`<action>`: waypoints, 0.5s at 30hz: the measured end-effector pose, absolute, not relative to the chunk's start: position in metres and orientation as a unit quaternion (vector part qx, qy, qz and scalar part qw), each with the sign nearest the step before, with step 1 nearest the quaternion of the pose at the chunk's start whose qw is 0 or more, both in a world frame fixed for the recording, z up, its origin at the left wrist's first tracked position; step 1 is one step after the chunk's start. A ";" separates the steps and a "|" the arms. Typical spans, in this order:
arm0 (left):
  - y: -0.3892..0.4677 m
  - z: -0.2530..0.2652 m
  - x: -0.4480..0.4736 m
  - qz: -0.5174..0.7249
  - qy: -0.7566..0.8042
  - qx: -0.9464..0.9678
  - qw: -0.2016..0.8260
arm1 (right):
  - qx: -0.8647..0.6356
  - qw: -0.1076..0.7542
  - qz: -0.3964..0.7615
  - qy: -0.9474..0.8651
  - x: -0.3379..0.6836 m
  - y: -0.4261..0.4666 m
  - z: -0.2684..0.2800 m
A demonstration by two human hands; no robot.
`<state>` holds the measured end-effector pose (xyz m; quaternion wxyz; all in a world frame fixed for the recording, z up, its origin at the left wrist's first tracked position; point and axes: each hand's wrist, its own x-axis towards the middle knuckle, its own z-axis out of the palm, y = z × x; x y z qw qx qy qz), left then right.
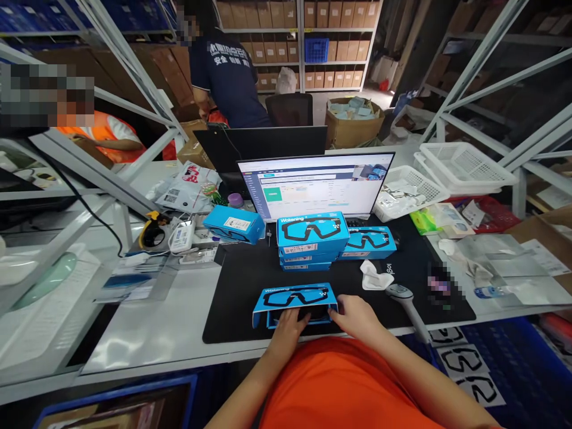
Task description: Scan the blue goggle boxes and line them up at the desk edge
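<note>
A blue goggles box point(297, 295), printed with a black pair of goggles, lies on the black desk mat point(232, 319) with its near side open toward me. My left hand point(287, 329) reaches into that opening, its thumb apart from the fingers and the fingertips partly hidden under the lid. Something dark shows inside the box; I cannot make out what. At the box's right end, my right hand point(356, 316) has its fingers closed on the edge. Just behind stands a stack of similar boxes point(313, 232), with another blue box point(369, 243) to its right and a tilted one point(235, 224) to its left.
A monitor point(319, 187) rises behind the stack. To the right are a handheld scanner point(404, 295), a white crumpled piece point(375, 276) and white baskets point(465, 167). Plastic-wrapped packets point(134, 277) lie at left. Two other people are beyond the desk, one in a dark shirt point(230, 71).
</note>
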<state>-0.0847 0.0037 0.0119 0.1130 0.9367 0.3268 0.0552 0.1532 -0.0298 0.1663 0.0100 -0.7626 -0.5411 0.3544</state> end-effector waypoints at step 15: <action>-0.037 0.025 -0.179 0.360 0.615 0.626 0.316 | -0.732 -0.026 0.373 -0.569 0.138 -0.065 0.157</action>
